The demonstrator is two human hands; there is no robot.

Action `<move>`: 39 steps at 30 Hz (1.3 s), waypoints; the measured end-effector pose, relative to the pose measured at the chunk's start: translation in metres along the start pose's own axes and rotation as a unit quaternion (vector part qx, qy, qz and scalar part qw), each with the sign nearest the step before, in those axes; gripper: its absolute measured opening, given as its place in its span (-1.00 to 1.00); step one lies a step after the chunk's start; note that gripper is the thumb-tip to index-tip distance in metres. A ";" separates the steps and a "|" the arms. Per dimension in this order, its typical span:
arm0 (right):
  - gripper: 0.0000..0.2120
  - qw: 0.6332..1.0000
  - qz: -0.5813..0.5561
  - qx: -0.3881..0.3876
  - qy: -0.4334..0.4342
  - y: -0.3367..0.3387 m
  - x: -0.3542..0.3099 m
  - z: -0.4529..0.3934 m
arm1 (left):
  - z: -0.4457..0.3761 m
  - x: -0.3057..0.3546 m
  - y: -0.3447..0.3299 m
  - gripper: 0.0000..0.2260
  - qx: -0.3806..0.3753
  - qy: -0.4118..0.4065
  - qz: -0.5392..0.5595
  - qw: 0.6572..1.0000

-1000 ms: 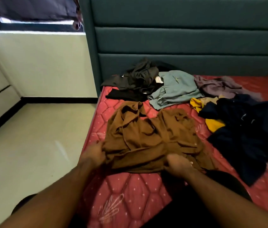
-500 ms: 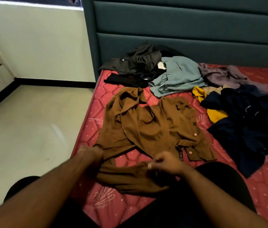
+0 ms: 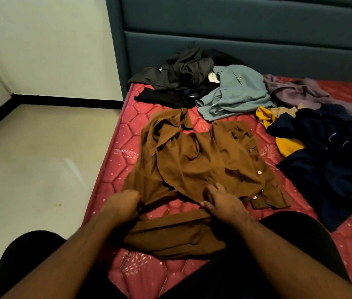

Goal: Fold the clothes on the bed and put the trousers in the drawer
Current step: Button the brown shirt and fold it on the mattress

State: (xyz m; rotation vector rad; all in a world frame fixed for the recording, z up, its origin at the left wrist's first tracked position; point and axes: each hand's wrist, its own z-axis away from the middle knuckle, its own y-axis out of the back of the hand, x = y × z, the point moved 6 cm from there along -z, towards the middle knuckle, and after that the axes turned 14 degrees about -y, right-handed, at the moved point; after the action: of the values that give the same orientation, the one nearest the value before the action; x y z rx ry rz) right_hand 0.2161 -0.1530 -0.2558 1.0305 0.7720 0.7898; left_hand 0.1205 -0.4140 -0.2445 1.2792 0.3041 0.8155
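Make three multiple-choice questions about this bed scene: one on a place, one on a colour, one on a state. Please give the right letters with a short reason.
1. Where does the grey-blue shirt lie?
A. beyond the brown shirt, near the headboard
B. on the floor
C. on the person's lap

2. What colour is the mattress?
A. white
B. red
C. green

3. In what state is the brown shirt?
A. neatly folded
B. hanging up
C. crumpled and spread out, with both hands on it

Answers:
1 A: it lies farther up the bed than the brown shirt, close to the headboard.
2 B: the quilted surface is red.
3 C: the cloth is wrinkled; the left hand grips its edge and the right hand rests on it.
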 end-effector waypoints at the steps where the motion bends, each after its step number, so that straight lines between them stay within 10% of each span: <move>1: -0.42 0.999 -0.010 0.016 0.028 0.001 -0.010 0.000 | 0.007 0.003 -0.004 -0.82 -0.039 -0.001 0.009 0.999; 4: -0.20 0.997 0.002 0.001 0.076 -0.008 -0.033 0.004 | 0.022 0.017 -0.014 -0.77 -0.097 -0.005 0.012 0.995; 7: -0.54 0.990 0.076 0.062 0.101 -0.011 -0.041 0.003 | 0.021 0.018 -0.013 -0.69 -0.085 0.009 0.039 0.996; 14: -0.56 0.988 0.130 0.069 0.044 -0.013 -0.033 -0.006 | -0.007 0.024 -0.020 -0.49 0.170 -0.060 0.004 0.984; 18: -0.95 0.989 -0.123 0.076 0.023 -0.004 -0.028 -0.016 | -0.015 0.018 -0.037 -0.43 0.140 -0.037 -0.023 0.989; 22: -0.72 0.831 -0.540 -0.122 -0.040 0.024 -0.029 -0.004 | -0.013 0.014 -0.019 -0.61 0.169 -0.022 -0.032 0.985; 26: -0.82 0.890 -0.176 -0.417 0.056 -0.019 -0.051 0.048 | 0.001 0.029 0.015 -0.48 0.387 -0.118 0.066 0.912; 30: -0.60 0.819 -0.224 -0.525 0.060 -0.009 -0.055 0.059 | -0.047 0.051 0.016 -0.35 0.089 -0.183 -0.138 0.969; 33: -0.84 0.868 -0.211 -0.440 0.092 0.041 -0.051 0.047 | -0.073 0.039 0.048 -0.61 0.042 -0.143 -0.070 0.986; 36: -0.82 0.987 -0.089 -0.119 0.063 0.130 -0.032 0.002 | -0.089 0.031 0.142 -0.70 0.219 -0.150 0.204 0.942; 39: -0.73 0.973 -0.199 0.115 0.033 0.252 -0.030 -0.015 | -0.091 0.041 0.234 -0.84 0.238 -0.121 0.381 0.885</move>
State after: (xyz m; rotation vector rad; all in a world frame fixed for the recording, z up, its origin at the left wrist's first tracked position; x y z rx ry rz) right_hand 0.1400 -0.0948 -0.0207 1.0115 1.1062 0.3965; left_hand 0.0059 -0.3056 -0.0448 1.9947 -0.2510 1.2720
